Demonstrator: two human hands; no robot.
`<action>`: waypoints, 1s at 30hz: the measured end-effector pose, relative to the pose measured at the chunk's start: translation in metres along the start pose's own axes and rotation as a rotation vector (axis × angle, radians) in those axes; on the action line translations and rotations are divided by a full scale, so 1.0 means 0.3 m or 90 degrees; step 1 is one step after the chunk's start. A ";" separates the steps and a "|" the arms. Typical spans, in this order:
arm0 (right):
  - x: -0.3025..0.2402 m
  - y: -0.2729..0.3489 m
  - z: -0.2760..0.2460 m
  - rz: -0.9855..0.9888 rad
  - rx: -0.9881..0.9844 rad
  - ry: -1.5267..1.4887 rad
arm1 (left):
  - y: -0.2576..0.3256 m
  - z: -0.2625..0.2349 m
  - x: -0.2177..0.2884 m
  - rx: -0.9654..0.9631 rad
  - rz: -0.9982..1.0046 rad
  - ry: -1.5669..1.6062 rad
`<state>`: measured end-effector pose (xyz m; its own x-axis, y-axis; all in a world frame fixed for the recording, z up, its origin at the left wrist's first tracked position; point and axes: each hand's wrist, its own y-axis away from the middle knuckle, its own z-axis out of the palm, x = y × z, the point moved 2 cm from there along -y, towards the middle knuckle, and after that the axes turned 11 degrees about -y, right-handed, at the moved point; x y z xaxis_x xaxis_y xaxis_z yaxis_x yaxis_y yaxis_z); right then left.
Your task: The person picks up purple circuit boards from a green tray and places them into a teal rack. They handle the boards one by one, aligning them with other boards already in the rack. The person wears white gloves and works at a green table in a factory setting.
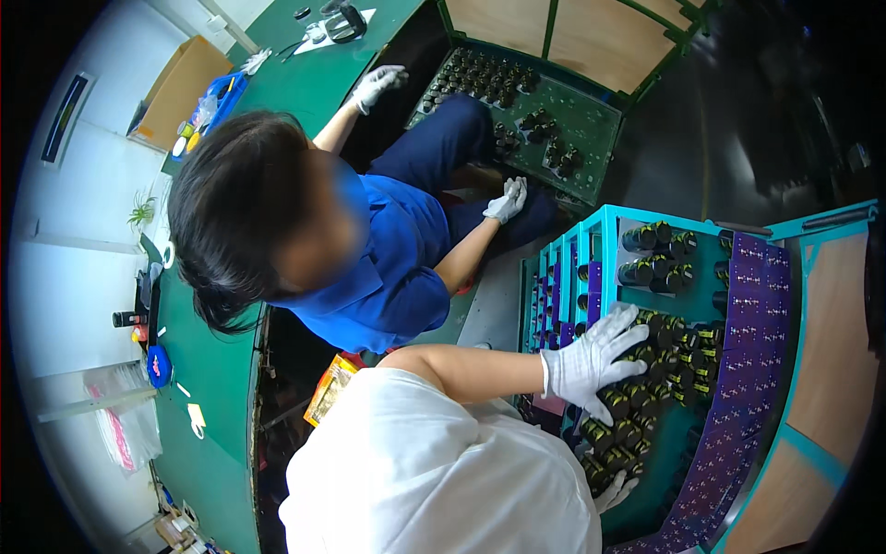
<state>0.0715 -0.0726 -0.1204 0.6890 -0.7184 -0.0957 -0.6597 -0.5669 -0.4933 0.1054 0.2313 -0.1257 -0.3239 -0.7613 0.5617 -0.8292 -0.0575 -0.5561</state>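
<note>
My left hand [600,360], in a white glove, reaches over a teal-framed cart with its fingers spread. It lies on or just above a dense group of short black cylinders [660,369] with yellow-green markings; contact is hard to make out. Lower down, my right hand [616,494], also gloved, shows only in part past my white sleeve. Its visible fingers are stretched out beside the nearest black cylinders. Most of that hand is hidden. Neither hand visibly holds anything.
Purple speckled panels [752,323] line the cart's right side. Smaller cylinder groups [657,254] stand at its far end. A person in a blue shirt [378,249] with gloved hands sits close by, beside a green tray [591,138] of dark parts. A green workbench [217,388] runs along the left.
</note>
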 end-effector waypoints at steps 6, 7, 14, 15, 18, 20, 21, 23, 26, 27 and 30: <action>-0.074 -0.039 -0.040 0.096 -0.050 0.013 | -0.029 -0.007 -0.047 0.009 0.002 -0.022; -0.092 -0.049 -0.047 0.134 -0.057 0.005 | -0.032 -0.011 -0.049 0.014 -0.003 -0.017; -0.185 -0.111 -0.055 0.389 -0.137 -0.212 | 0.107 -0.033 0.012 0.042 -0.035 0.017; -0.173 -0.177 -0.038 0.345 -0.148 -0.286 | 0.168 -0.030 0.031 0.081 -0.069 -0.004; -0.161 -0.128 -0.045 0.340 -0.092 -0.292 | 0.207 0.028 0.093 0.026 -0.034 0.012; -0.169 -0.096 -0.040 0.317 -0.072 -0.272 | 0.222 0.058 0.117 -0.005 -0.002 -0.010; -0.169 -0.064 -0.019 0.376 -0.042 -0.405 | 0.215 0.085 0.135 -0.001 0.008 -0.016; -0.158 -0.034 0.032 0.421 0.005 -0.579 | 0.198 0.128 0.133 0.031 0.018 -0.048; -0.139 -0.054 0.067 0.352 0.030 -0.482 | 0.188 0.149 0.147 0.024 -0.009 -0.096; -0.139 -0.064 0.066 0.334 0.031 -0.436 | 0.183 0.154 0.150 0.027 -0.009 -0.127; -0.146 -0.062 0.050 0.320 0.042 -0.326 | 0.178 0.160 0.164 0.025 -0.025 -0.161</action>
<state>0.0581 -0.0247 -0.1200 0.3714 -0.5977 -0.7105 -0.9258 -0.1802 -0.3324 0.0672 0.1599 -0.1571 -0.1627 -0.8950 0.4154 -0.8187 -0.1125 -0.5631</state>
